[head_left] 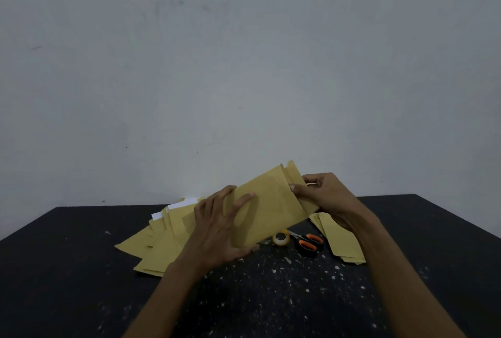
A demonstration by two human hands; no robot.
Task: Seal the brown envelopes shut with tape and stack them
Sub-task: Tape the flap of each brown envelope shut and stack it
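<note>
Above the table (81, 270), mid-view — one brown envelope (271, 202), held clear of the surface, its long axis tilted from lower left up to upper right. Flap (294, 172) at the upper right end, its edge standing a little proud of the body.

Left hand (217, 232): grips the lower left end of the envelope, fingers spread across the near face, thumb hooked under the bottom edge.

Right hand (325, 196): pinches the envelope at the flap end, thumb on the near face just below the flap, fingers curled behind. A small pale glint shows between those fingers; what it is cannot be told.

Pile (160, 242): loose brown envelopes, fanned and overlapping, lying flat on the table to the left, partly hidden behind the left hand. White slips (179, 203) show at the far ends of a couple of them.

Stack (343, 242): more brown envelopes, flat on the right, partly hidden behind the right forearm, edges roughly aligned.

Tape (281, 239): small pale roll on the table just below the held envelope, between pile and stack.

Scissors (309, 244): orange-and-black handles, lying flat just right of the tape — blades pointing left toward it, handles near the stack.

Table: dark top, flecked with pale specks, thickest in the near middle.

Wall (244, 53): plain, pale grey, lightly scuffed, behind the table's far edge.
</note>
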